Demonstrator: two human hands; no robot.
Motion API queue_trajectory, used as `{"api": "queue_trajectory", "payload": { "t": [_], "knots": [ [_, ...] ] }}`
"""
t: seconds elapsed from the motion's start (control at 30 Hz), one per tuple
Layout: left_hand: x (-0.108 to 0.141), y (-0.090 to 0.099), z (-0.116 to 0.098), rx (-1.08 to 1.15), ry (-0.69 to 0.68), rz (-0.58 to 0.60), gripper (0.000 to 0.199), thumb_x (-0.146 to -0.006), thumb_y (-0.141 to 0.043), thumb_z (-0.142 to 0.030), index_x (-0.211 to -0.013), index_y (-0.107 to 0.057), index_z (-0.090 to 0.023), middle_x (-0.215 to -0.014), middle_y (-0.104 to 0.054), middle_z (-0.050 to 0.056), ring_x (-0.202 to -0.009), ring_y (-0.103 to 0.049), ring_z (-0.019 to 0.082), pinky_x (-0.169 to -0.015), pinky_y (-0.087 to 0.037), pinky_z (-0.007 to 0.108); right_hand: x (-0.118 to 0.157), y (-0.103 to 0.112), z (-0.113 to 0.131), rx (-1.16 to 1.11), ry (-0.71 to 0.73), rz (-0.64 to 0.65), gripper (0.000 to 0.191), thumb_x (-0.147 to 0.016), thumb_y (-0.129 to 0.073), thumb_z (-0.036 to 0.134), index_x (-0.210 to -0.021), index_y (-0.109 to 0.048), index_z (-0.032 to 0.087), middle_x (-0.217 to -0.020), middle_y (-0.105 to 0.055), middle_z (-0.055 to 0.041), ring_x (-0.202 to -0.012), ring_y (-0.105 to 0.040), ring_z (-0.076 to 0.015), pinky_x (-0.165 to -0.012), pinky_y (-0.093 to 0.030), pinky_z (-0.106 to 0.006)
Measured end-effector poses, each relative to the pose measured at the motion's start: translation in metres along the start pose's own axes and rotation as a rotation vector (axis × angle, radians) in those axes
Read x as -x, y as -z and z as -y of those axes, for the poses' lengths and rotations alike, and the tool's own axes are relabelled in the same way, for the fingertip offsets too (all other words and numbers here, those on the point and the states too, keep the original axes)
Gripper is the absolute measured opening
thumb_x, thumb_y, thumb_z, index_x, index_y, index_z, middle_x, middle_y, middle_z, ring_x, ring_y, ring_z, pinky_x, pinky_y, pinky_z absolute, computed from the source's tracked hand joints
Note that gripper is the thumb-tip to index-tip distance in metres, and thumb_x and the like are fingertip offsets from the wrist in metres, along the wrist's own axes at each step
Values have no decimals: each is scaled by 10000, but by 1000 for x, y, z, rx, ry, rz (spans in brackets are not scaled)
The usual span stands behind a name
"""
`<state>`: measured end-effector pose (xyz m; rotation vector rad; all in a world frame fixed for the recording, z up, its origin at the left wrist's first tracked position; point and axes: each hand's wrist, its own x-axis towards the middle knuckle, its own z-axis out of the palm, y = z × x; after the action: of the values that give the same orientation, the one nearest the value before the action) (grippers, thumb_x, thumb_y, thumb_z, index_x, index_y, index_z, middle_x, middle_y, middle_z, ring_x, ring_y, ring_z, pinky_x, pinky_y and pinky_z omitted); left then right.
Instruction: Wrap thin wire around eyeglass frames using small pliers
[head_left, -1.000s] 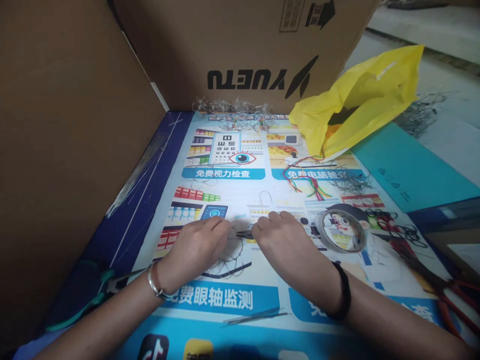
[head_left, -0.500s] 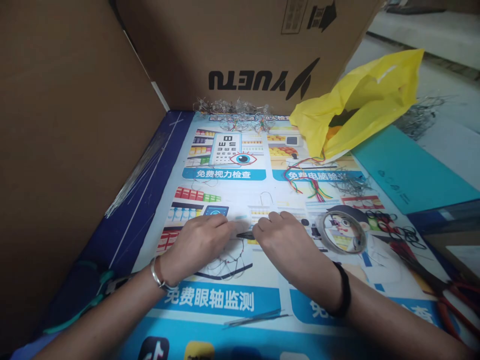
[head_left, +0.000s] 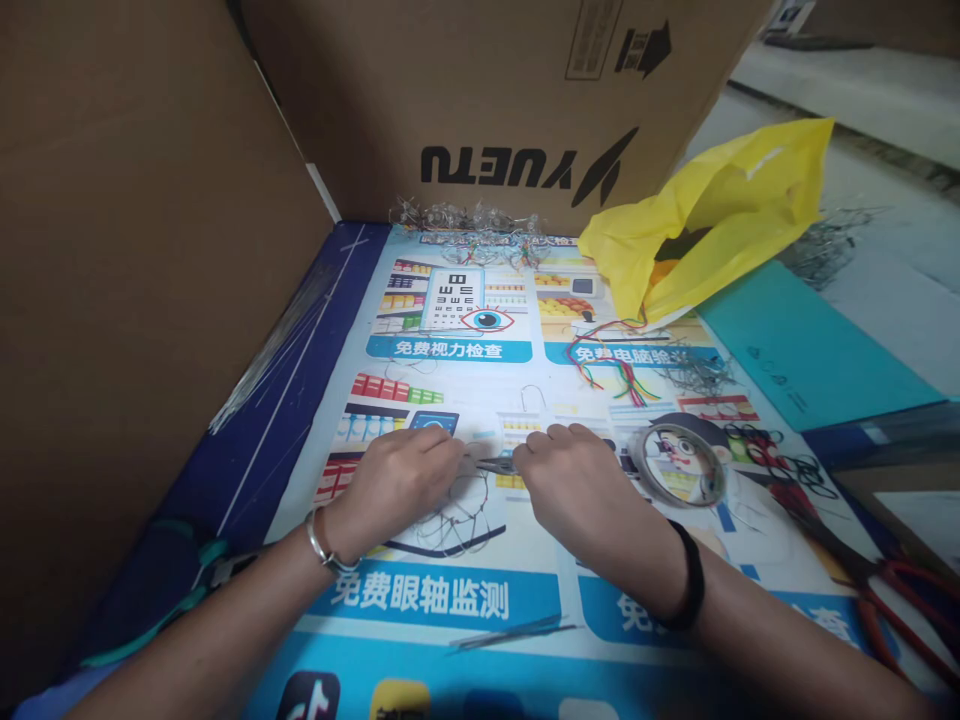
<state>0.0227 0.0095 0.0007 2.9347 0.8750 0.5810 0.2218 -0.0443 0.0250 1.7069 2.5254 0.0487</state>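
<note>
Head view: the right hand (head_left: 589,500), grip closed around slim pliers (head_left: 495,465), points their nose leftward at the left hand (head_left: 405,480), pinching looped wire (head_left: 459,518).

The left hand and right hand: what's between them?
In the head view, a pointed metal tool tip pokes from the right hand toward the left hand.

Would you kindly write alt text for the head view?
The right hand holds a pointed tool toward the left hand, beside bent wire, above a printed sheet. A yellow bag, tape and scissors are to the right.
</note>
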Motion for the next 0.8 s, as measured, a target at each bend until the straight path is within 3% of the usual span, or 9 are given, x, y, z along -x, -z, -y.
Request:
{"api": "queue_trajectory", "payload": {
  "t": [0.27,0.6,0.8],
  "knots": [
    [1,-1,0,11,26,22,253,-900,-398,-215,-768,-608,-164,-685,-583,14,-619,-539,129,-530,-425,260,-9,18,9,14,-25,137,198,-740,-471,20,-683,-598,162,-668,-623,-72,-602,-547,-208,-516,-190,-302],
    [1,-3,1,14,23,28,227,-891,-419,-209,-733,-579,-176,-660,-553,1,-582,-512,124,-504,-399,255,-7,14,7,47,17,56,173,-744,-499,31,-667,-570,169,-643,-602,-57,-572,-536,-209,-498,-191,-297],
    [2,0,0,30,2,27,183,-893,-417,-205,-802,-575,-191,-701,-563,-2,-603,-511,130,-517,-400,259,-6,15,7,39,35,75,157,-756,-515,42,-679,-565,169,-660,-601,-49,-595,-530,-199,-516,-198,-296]
  ]
}}
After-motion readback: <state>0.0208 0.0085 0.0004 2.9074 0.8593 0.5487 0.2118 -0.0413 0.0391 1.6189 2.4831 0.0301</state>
